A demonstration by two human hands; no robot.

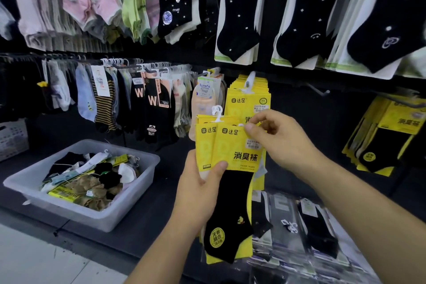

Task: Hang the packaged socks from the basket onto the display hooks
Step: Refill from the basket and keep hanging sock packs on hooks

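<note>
Left hand (198, 191) — fingers curled round the yellow sock packs (235, 152), held just below the display hook (247, 84). Right hand (279, 143) — pinches the front pack's hanger tab (240, 125). Probably light, floppy, slick card; take by the tab.

The basket (69, 210) sits lower left on the ledge (143, 223) — loose socks inside; the sock packs (232, 150) stand at centre, before the hung stack (247, 99); more packs (387, 136) hang right.
</note>
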